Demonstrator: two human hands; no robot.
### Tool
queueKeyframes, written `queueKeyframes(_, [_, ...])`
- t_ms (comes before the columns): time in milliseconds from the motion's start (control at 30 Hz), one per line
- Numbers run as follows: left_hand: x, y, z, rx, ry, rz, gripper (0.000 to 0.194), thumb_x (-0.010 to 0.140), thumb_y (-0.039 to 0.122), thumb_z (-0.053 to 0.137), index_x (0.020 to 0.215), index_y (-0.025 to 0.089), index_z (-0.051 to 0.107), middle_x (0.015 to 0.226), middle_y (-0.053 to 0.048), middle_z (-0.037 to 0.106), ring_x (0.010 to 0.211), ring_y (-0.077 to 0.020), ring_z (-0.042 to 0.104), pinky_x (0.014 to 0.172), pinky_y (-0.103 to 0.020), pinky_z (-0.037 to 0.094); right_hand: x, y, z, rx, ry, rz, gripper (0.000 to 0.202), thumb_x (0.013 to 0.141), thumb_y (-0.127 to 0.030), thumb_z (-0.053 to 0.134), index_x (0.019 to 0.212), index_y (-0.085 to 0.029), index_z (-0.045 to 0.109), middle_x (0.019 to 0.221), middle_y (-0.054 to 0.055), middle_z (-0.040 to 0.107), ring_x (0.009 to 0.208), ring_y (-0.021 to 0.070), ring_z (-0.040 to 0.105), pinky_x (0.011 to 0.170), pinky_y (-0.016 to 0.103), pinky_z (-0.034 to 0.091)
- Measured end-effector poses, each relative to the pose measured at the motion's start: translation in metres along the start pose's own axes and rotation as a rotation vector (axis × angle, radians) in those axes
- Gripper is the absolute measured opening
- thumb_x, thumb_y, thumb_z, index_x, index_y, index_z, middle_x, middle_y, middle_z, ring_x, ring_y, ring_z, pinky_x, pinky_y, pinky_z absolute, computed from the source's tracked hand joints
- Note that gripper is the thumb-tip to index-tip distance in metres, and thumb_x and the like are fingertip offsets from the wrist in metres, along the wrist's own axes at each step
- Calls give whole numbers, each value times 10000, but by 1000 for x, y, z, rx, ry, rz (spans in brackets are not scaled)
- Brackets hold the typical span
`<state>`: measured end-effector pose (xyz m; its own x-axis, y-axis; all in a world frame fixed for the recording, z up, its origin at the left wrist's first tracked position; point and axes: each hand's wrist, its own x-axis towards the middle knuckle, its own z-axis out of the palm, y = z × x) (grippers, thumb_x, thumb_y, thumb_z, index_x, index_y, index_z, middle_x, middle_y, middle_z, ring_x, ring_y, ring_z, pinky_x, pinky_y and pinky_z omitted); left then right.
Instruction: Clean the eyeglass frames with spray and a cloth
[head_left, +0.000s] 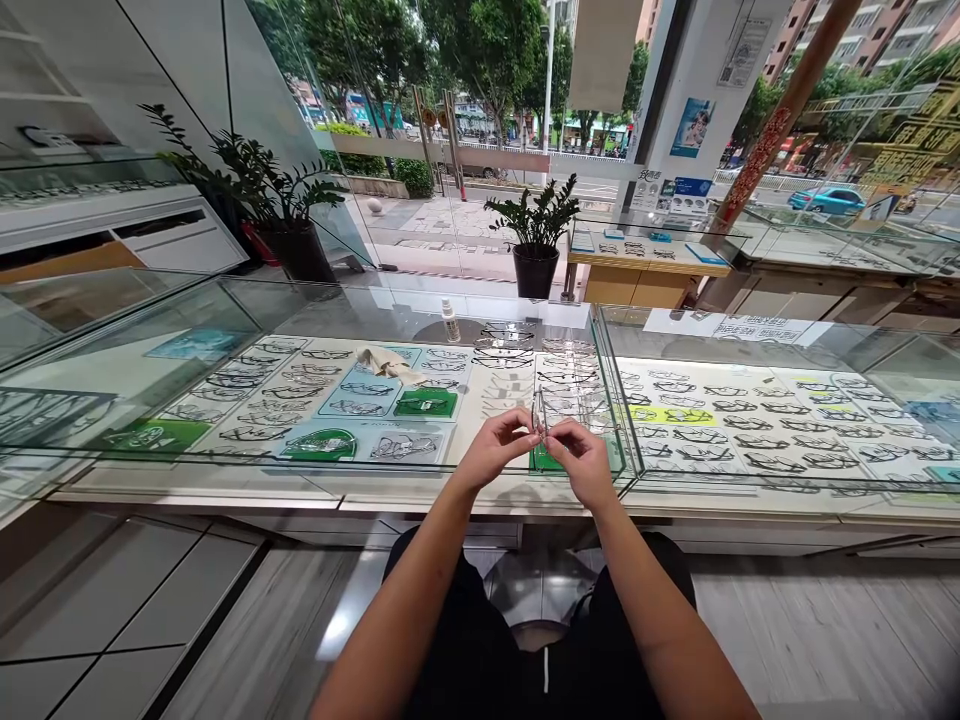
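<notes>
Both my hands meet above the front edge of the glass display case. Between them is a thin-framed pair of glasses, held roughly upright with its temples hard to make out. My left hand pinches it from the left, thumb and fingers pressed together. From the other side my right hand grips the same glasses near the middle, its fingertips almost touching the left ones. Beyond the hands, a spray bottle stands on the glass top, and a beige cloth lies crumpled to its left.
Rows of eyeglass frames fill the cases, over white liners and green cards. A metal seam divides the counter right of my hands. Potted plants stand behind it before large windows. A round metal stool shows below, between my legs.
</notes>
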<state>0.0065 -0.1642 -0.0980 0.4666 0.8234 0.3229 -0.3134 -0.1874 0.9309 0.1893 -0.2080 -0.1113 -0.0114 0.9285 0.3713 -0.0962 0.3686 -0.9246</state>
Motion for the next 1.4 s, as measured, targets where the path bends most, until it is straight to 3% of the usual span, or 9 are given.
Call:
queueKeyframes(367, [4,4,2,5,-23,-61,258,887,366,810,881,172,640,941,-45,635,918,-182,594,882,-320,456,-7,-10,-6,-40,59,28,175,901,-396,774,863,-227,745,846,27,686,810,195,633,775,332,511])
queueKeyframes(633, [6,1,1,37,-46,-104,275,906,413,784,914,179,640,962,-53,655,977,-210,635,933,-357,466,-12,-40,-39,-61,126,180,166,883,-385,769,857,-229,718,702,-13,652,663,162,605,673,309,490])
queueKeyframes(933, [6,-1,4,-29,-78,-113,308,907,450,777,918,190,613,1003,-49,608,1006,-201,600,892,-376,569,9,-74,-69,49,266,93,183,766,-306,862,887,-219,757,725,-1,712,706,182,707,753,361,585])
queueKeyframes(1100, [5,-4,3,-5,-95,-72,290,902,434,785,909,181,644,996,-57,605,1002,-199,599,875,-360,582,27,-97,-84,-93,168,32,209,754,-336,871,860,-213,741,715,-2,702,695,202,712,723,386,576])
queueKeyframes(1200, [3,-6,0,-40,-67,-83,274,899,417,794,931,184,651,1007,-60,623,1014,-201,615,890,-373,594,28,-108,-86,-255,66,19,209,806,-375,826,898,-206,744,788,26,728,780,227,721,795,417,568])
queueKeyframes(1267, [3,-7,-2,-82,-12,-84,274,894,407,802,938,186,646,1022,-59,632,1026,-203,629,918,-399,603,21,-109,-80,-382,134,-69,187,861,-382,766,925,-209,738,894,54,748,904,249,714,876,436,551])
queueKeyframes(1333, [2,-7,-3,-120,39,-75,280,884,399,815,928,184,641,1030,-55,633,1029,-203,638,943,-427,608,8,-103,-67,-486,402,-255,151,915,-371,692,920,-221,709,934,59,724,967,254,676,910,442,531])
queueKeyframes(1367, [2,-7,-3,-132,53,-74,279,881,396,819,924,184,642,1031,-53,631,1030,-203,642,955,-438,608,0,-97,-58,-505,553,-345,163,945,-370,644,868,-229,671,867,45,675,904,244,652,862,429,528])
queueKeyframes(1400, [2,-7,-3,-140,61,-74,276,879,392,822,923,184,646,1030,-51,630,1029,-203,645,961,-446,608,-7,-90,-48,-503,622,-404,209,971,-368,595,806,-242,620,795,29,619,819,232,622,787,409,518])
